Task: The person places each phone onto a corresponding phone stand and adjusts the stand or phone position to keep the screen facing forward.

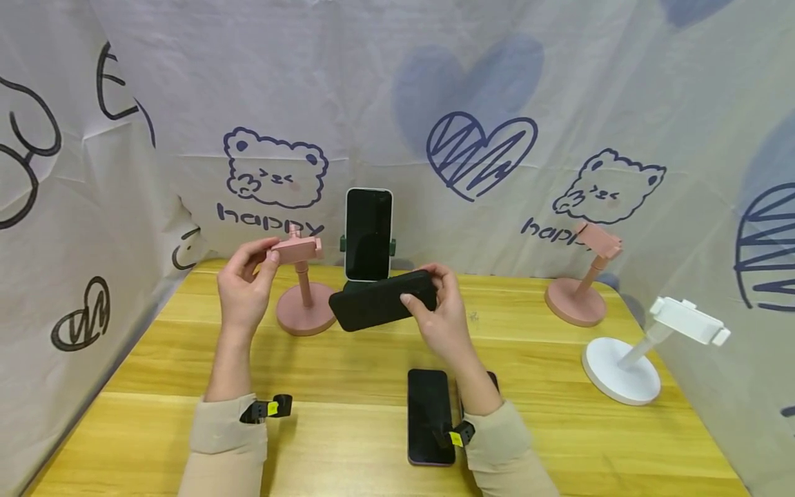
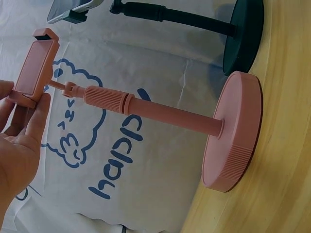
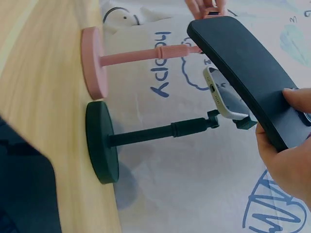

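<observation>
My left hand [image 1: 244,283] pinches the left end of the clamp on a pink phone stand [image 1: 304,286], whose round base rests on the table. In the left wrist view the clamp [image 2: 36,68] has nothing in it, and fingers and thumb are at its lower end. My right hand [image 1: 448,317] grips a black phone [image 1: 375,301] by one end, thumb on the face toward me, the phone tilted in the air. Right of the pink stand, a white-edged phone [image 1: 369,235] sits upright in a dark green stand [image 3: 146,138], whose base the black phone partly hides in the head view.
A dark phone [image 1: 430,414] lies flat on the wooden table [image 1: 335,428], with another partly hidden under my right forearm. Another pink stand [image 1: 576,301] and a white stand [image 1: 623,371] stand at the right. A printed cloth [image 1: 373,90] hangs behind the table.
</observation>
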{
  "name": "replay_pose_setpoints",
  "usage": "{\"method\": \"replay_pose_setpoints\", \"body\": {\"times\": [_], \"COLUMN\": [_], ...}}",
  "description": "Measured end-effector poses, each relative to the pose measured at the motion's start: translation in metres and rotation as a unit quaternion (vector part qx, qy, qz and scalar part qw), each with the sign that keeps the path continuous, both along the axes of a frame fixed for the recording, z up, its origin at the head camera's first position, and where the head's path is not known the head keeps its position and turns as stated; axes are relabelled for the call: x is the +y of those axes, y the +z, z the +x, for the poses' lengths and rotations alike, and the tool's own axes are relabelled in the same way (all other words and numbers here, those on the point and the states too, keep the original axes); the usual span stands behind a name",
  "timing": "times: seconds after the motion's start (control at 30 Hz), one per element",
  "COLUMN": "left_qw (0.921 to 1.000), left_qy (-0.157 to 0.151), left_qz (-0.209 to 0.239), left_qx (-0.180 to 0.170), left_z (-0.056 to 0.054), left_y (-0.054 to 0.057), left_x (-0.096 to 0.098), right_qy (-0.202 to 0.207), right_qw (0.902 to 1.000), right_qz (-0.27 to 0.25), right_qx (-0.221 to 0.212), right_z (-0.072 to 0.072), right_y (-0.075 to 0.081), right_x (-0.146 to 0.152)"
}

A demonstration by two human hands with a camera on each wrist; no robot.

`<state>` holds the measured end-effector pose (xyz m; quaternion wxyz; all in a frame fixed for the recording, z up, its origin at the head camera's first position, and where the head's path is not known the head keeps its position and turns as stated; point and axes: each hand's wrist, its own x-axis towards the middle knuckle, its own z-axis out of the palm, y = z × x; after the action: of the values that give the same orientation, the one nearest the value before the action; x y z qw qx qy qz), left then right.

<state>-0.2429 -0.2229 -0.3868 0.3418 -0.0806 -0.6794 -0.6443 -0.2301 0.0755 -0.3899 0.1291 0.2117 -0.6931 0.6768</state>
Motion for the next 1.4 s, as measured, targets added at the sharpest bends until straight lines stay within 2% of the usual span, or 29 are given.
{"method": "replay_pose_setpoints", "body": {"times": [0.13, 0.2, 0.27, 0.33, 0.4, 0.47, 0.53, 0.67, 0.8, 0.9, 1.0, 1.17, 1.27, 1.4], "left_qw": [0.9999, 0.9995, 0.997, 0.99, 0.9792, 0.9696, 0.9649, 0.9557, 0.9437, 0.9361, 0.9305, 0.9227, 0.9208, 0.9226], "left_qy": [0.008, 0.018, 0.043, 0.078, 0.108, 0.115, 0.092, 0.012, -0.044, -0.071, -0.081, -0.062, -0.063, -0.089], "left_qz": [-0.008, -0.018, -0.046, -0.082, -0.118, -0.147, -0.171, -0.219, -0.266, -0.294, -0.318, -0.354, -0.359, -0.343], "left_qx": [0.002, 0.017, 0.046, 0.085, 0.125, 0.158, 0.177, 0.196, 0.192, 0.179, 0.162, 0.139, 0.14, 0.154], "left_z": [0.0, 0.0, 0.0, 0.001, 0.003, 0.007, 0.013, 0.022, 0.026, 0.026, 0.026, 0.028, 0.029, 0.027], "left_y": [0.001, 0.003, 0.006, 0.01, 0.015, 0.022, 0.028, 0.037, 0.038, 0.035, 0.032, 0.029, 0.028, 0.028], "left_x": [0.002, 0.005, 0.007, 0.01, 0.014, 0.019, 0.026, 0.041, 0.055, 0.063, 0.069, 0.077, 0.08, 0.084], "right_qy": [-0.01, -0.009, -0.005, -0.001, 0.003, 0.004, 0.004, 0.007, 0.009, 0.005, 0.003, 0.012, 0.021, 0.029], "right_qw": [0.9994, 0.9988, 0.9981, 0.9974, 0.9968, 0.9962, 0.9955, 0.9941, 0.9937, 0.9935, 0.9932, 0.9919, 0.9904, 0.9881], "right_qz": [-0.026, -0.036, -0.043, -0.047, -0.049, -0.048, -0.05, -0.059, -0.063, -0.065, -0.066, -0.069, -0.073, -0.069], "right_qx": [0.022, 0.033, 0.044, 0.054, 0.063, 0.072, 0.08, 0.091, 0.092, 0.093, 0.096, 0.105, 0.115, 0.134], "right_z": [-0.004, -0.005, -0.006, -0.006, -0.006, -0.005, -0.005, -0.005, -0.004, -0.002, -0.002, -0.001, 0.001, 0.001], "right_y": [0.004, 0.006, 0.006, 0.006, 0.006, 0.007, 0.007, 0.008, 0.01, 0.011, 0.012, 0.014, 0.015, 0.016], "right_x": [-0.003, -0.004, -0.005, -0.005, -0.005, -0.005, -0.004, -0.002, -0.001, 0.001, 0.002, 0.005, 0.006, 0.007]}}
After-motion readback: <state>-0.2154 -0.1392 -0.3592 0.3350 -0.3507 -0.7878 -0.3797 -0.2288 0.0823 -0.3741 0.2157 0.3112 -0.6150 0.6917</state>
